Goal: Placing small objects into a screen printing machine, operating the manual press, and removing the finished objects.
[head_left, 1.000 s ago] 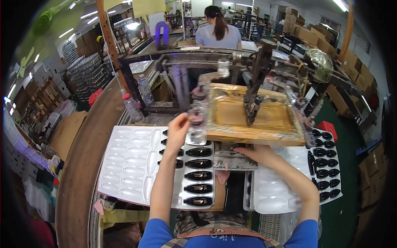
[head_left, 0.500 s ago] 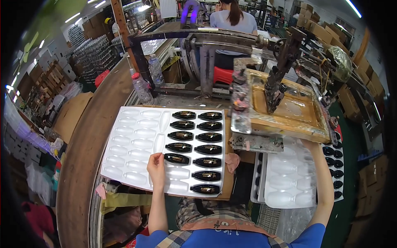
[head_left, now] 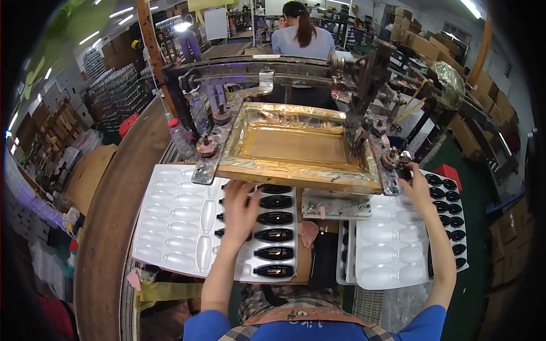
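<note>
At left, a white tray (head_left: 165,219) holds black bottles (head_left: 275,217); over them the left hand (head_left: 242,210) is loosely spread, seemingly empty. Centre, moving the wooden frame (head_left: 301,179) seems in hand; next calls for clear fingers. The right hand (head_left: 417,186) half-curls at its edge, grip unclear. Lower right, a second tray (head_left: 392,256) shows moulded hollows.

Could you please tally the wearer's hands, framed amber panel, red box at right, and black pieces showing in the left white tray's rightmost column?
Left hand and right hand: 2
Framed amber panel: 1
Red box: 1
Black pieces: 6, the farthest partly hidden
Total: 10
</note>
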Tool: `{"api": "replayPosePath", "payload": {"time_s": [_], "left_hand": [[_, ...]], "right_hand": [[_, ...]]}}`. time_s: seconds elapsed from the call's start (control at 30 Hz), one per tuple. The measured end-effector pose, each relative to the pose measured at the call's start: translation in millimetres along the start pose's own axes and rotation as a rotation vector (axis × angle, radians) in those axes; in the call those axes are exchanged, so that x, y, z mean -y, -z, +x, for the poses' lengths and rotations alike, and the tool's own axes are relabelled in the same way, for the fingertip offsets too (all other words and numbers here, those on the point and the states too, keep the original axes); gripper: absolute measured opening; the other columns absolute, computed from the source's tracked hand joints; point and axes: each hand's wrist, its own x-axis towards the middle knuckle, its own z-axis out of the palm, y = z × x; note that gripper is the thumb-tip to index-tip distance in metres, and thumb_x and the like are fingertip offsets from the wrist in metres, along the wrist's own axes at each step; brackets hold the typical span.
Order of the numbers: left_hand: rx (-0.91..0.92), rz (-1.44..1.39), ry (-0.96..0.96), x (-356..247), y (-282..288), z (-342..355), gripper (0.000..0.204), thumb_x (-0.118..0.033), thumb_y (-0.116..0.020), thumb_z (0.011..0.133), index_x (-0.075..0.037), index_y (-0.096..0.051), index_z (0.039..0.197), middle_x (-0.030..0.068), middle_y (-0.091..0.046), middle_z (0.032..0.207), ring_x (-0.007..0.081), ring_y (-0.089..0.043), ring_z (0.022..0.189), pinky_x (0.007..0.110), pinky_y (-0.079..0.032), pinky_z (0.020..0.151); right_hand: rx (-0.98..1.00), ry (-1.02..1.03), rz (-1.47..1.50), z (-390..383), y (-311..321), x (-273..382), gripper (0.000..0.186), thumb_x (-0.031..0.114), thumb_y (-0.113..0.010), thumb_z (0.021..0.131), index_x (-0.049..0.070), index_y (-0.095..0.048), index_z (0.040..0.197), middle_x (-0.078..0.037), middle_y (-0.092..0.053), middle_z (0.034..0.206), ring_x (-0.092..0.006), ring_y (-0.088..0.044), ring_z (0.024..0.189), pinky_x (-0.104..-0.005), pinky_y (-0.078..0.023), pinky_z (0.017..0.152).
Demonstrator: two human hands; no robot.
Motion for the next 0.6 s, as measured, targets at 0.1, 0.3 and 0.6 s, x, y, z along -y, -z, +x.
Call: {"api": "replayPosePath", "payload": {"time_s": [0.1, 0.3, 0.6], "left_hand": [[0.337, -0.051, -0.161, -24, -45, 39, 0.018, -0.008, -0.054, 0.08, -0.002, -0.058, 0.097, 0.0132, -0.057, 0.092, 0.0287, -0.055, 0.087, 0.037, -0.042, 0.081], [0.364, -0.755, 0.345, 43, -109, 43, 0.021, -0.013, -0.054, 0.082, -0.002, -0.056, 0.1, 0.0106, -0.059, 0.092, 0.0235, -0.058, 0.085, 0.033, -0.044, 0.079], [0.121, -0.724, 0.419, 21, 2, 42, 0.016, -0.01, -0.054, 0.086, 0.001, -0.059, 0.096, 0.0025, -0.06, 0.09, 0.0078, -0.053, 0.081, 0.02, -0.042, 0.073]], "right_hand": [[0.124, -0.101, 0.56, -15, 19, 49, 0.053, 0.008, -0.067, 0.067, 0.006, -0.044, 0.116, -0.01, -0.045, 0.12, -0.0185, -0.053, 0.091, -0.0263, -0.046, 0.062], [0.075, 0.21, 0.617, -22, 16, 115, 0.059, 0.02, -0.072, 0.068, 0.003, -0.046, 0.118, -0.013, -0.047, 0.119, -0.022, -0.047, 0.107, -0.0315, -0.042, 0.083], [0.42, 0.109, 0.422, -8, -25, 176, 0.053, 0.042, -0.061, 0.077, 0.002, -0.052, 0.11, -0.019, -0.057, 0.102, -0.0323, -0.053, 0.096, -0.0353, -0.041, 0.084]]}}
